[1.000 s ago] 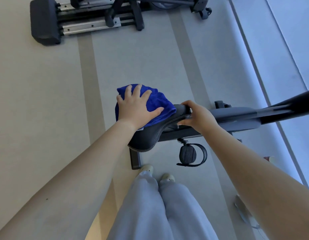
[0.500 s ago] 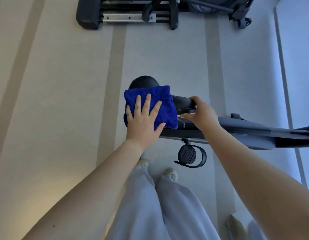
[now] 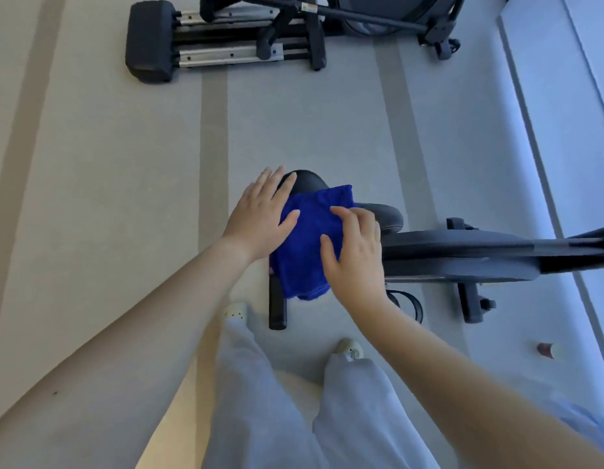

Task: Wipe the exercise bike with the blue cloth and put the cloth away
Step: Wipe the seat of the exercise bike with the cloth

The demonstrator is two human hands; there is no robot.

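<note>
The blue cloth [image 3: 307, 238] lies draped over the black saddle [image 3: 383, 216] of the exercise bike [image 3: 463, 253], hanging down toward me. My left hand [image 3: 261, 214] rests flat with straight fingers on the cloth's left edge and the rear of the saddle. My right hand [image 3: 356, 252] lies on the cloth's right side, fingers slightly bent, thumb spread on the fabric. Most of the saddle is hidden under cloth and hands.
Another exercise machine [image 3: 226, 38] with metal rails stands on the floor at the top. The bike's rear foot bar [image 3: 277, 306] and a pedal strap [image 3: 409, 304] sit near my shoes. A small red-and-white object [image 3: 549, 351] lies on the floor at right.
My right hand left the saddle's nose and came onto the cloth. My left hand slid to the cloth's left edge. The cloth now hangs lower over the saddle's near side.
</note>
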